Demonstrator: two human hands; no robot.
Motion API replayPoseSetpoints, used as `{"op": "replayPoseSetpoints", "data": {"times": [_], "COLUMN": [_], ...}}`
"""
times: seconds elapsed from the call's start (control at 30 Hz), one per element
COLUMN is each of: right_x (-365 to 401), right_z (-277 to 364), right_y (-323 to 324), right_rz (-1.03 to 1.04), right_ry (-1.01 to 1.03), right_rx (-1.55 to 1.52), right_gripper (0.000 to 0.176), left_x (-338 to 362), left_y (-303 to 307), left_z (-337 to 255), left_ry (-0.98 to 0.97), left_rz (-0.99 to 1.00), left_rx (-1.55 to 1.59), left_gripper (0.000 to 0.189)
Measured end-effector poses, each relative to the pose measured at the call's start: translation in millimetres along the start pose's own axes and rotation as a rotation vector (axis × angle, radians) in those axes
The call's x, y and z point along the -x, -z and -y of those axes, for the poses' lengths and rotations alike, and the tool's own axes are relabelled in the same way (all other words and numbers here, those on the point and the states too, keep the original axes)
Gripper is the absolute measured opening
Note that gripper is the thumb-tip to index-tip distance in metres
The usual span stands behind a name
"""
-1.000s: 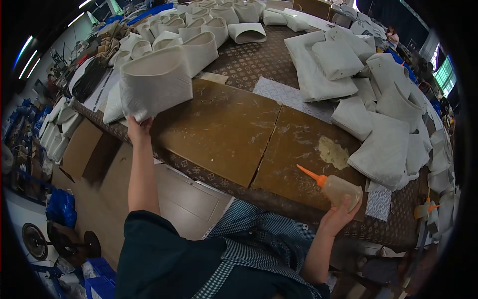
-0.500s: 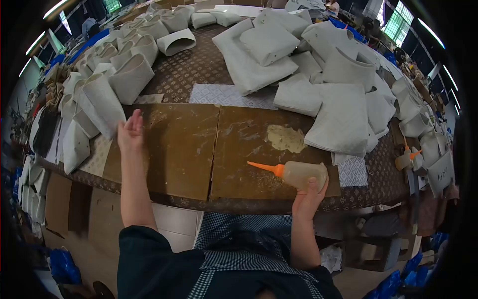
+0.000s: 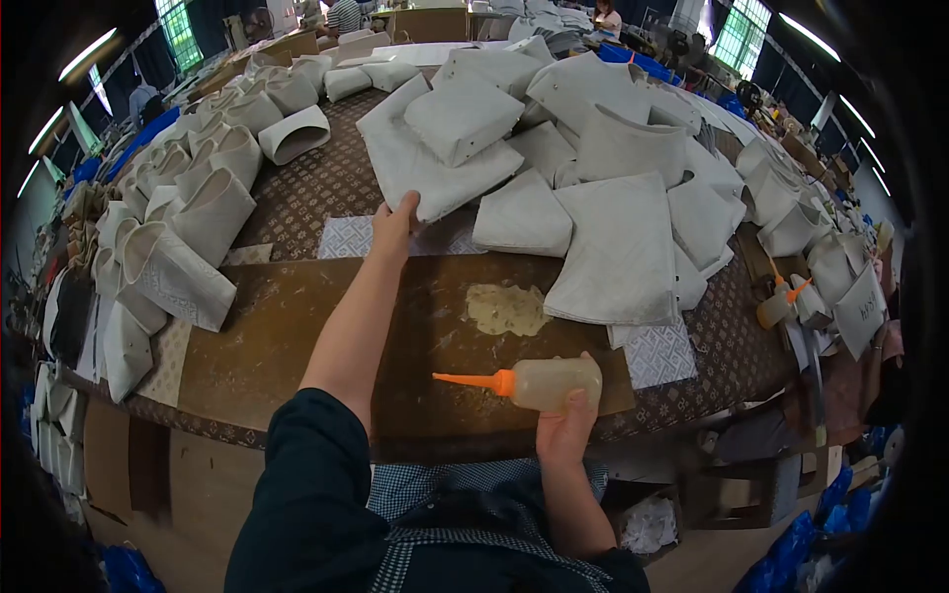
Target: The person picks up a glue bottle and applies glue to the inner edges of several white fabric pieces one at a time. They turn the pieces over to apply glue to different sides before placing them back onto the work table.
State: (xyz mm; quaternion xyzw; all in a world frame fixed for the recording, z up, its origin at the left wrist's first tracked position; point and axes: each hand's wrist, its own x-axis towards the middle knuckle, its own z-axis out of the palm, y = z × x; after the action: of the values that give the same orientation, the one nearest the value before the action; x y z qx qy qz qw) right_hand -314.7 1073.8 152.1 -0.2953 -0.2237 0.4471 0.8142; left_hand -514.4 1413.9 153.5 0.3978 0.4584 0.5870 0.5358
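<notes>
My right hand (image 3: 567,427) is wrapped round a translucent squeeze bottle (image 3: 556,383) with a long orange nozzle. The bottle lies sideways above the brown board, its nozzle pointing left. My left hand (image 3: 392,232) reaches forward to the near corner of a flat white fabric piece (image 3: 435,166). Its thumb presses on that corner, while the other fingers are mostly hidden. Right of it, more white fabric pieces (image 3: 621,242) lie heaped. At the left, open white fabric sleeves (image 3: 178,272) stand in rows.
The brown board (image 3: 287,336) covers the near part of a patterned table (image 3: 341,148) and bears a dried pale patch (image 3: 506,309). A second orange-tipped bottle (image 3: 774,308) stands at the right edge. Other people (image 3: 344,15) are at the back.
My left hand has left the white sleeves on the left and moved right to the flat white piece. The bottle stays in my right hand. The view has shifted.
</notes>
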Motion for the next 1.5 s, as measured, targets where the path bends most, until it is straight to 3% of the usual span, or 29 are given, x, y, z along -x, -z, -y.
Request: {"op": "replayPoseSetpoints", "data": {"times": [0.13,0.23,0.37,0.43,0.47,0.57,0.6,0.8,0.87,0.93,1.07,1.3,1.4,1.5], "right_x": [2.7,2.5,2.1,1.8,1.4,2.7,4.3,23.3,29.6,34.3,37.2,41.6,38.2,37.3], "right_z": [0.0,0.9,-1.5,-2.6,-3.2,-2.9,-1.6,15.2,24.3,34.5,45.1,50.2,49.5,54.2], "right_y": [-1.2,-1.3,-1.7,-1.8,-1.1,-0.8,-1.0,23.2,32.7,39.8,56.7,49.6,45.2,43.0], "right_rz": [-0.008,-0.010,-0.007,-0.015,-0.021,-0.024,-0.018,-0.039,-0.071,-0.114,-0.113,-0.115,-0.122,-0.137], "right_ry": [-0.008,-0.015,0.005,0.012,0.013,0.005,-0.004,-0.044,-0.039,-0.021,0.027,0.002,0.016,0.036], "right_rx": [-0.011,-0.032,-0.042,-0.022,-0.023,-0.051,-0.078,-0.126,-0.113,-0.105,-0.107,-0.111,-0.127,-0.142], "right_gripper": [0.073,0.072,0.068,0.067,0.066,0.064,0.064,0.062,0.063,0.064,0.062,0.067,0.066,0.066], "left_x": [49.9,80.2,148.0,176.0,183.3,217.1,225.6,245.2,252.0,267.8,303.8,380.3,381.9,358.3], "left_y": [13.8,63.9,121.3,146.6,152.1,137.0,139.0,158.2,167.4,171.1,194.7,198.5,187.9,173.5], "left_z": [-29.8,-54.7,-117.2,-141.3,-143.3,-158.4,-150.7,-129.4,-126.8,-130.9,-129.3,-169.1,-171.5,-143.1], "left_ry": [-0.178,-0.240,-0.527,-0.661,-0.859,-1.389,-1.299,-1.124,-1.166,-1.208,-1.230,-1.334,-1.334,-1.363], "left_rz": [-0.087,-0.129,-0.170,-0.171,-0.212,-0.111,0.005,-0.318,-0.359,-0.391,-0.325,-0.343,-0.195,-0.297], "left_rx": [0.065,0.091,-0.109,-0.458,-0.664,-1.209,-1.217,-0.779,-0.683,-0.670,-0.932,-0.922,-0.932,-0.955], "left_gripper": [0.032,0.027,0.018,0.014,0.009,0.017,0.026,0.020,0.018,0.018,0.017,0.021,0.026,0.017]}}
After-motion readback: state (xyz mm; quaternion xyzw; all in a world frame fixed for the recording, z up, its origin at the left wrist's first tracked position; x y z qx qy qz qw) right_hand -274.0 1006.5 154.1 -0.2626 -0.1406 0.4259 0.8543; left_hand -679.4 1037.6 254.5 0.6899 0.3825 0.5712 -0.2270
